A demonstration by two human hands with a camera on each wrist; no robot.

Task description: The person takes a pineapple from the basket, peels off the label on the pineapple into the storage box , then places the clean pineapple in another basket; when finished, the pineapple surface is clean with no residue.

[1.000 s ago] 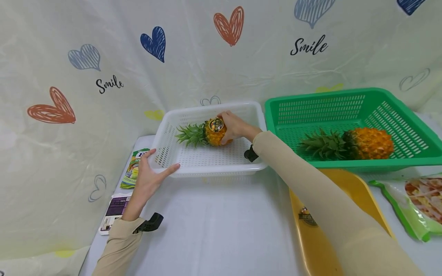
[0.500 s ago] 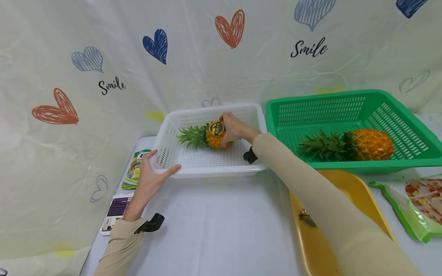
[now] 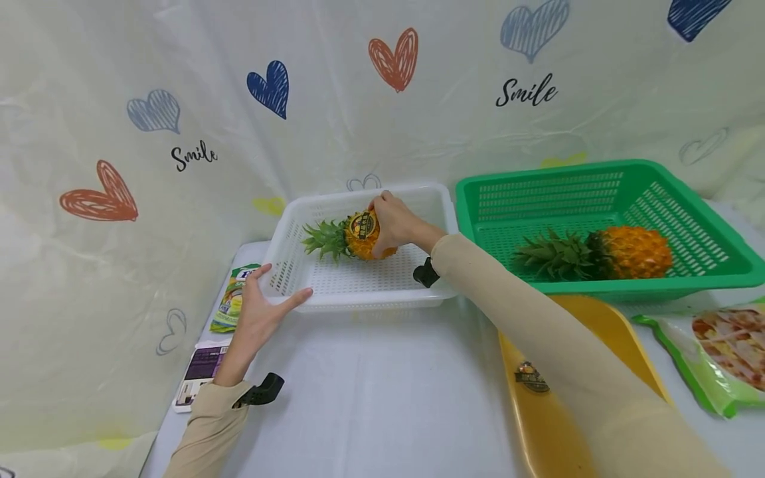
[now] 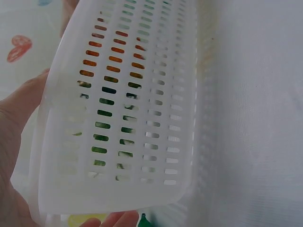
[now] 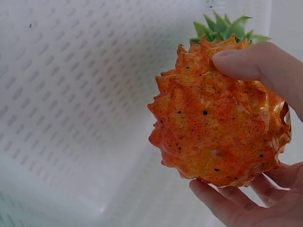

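Note:
In the head view my right hand (image 3: pixel 396 222) grips the rounded body of a pineapple (image 3: pixel 361 247) inside a white slotted basket (image 3: pixel 370 299). The pineapple lies on its side with its green crown to the left and a round black-and-gold label on top. In the right wrist view, its orange spiky pineapple body (image 5: pixel 213 123) sits between thumb and fingers. My left hand (image 3: pixel 259 315) holds the basket's near left corner, thumb along the front rim and fingers at the left side. Through the slots in the left wrist view, orange and green show.
A green basket (image 3: pixel 556 287) stands at the right with another pineapple (image 3: pixel 636 252) in it. Before it are a yellow tray (image 3: pixel 552 431), partly under my right arm, and a green-edged food bag (image 3: pixel 729 352). At the left lie a green packet (image 3: pixel 230 302) and a purple-and-white box (image 3: pixel 203 372).
My right hand and the pineapple have shifted slightly left inside the white basket. My left hand stays at its corner. The head view has moved a little.

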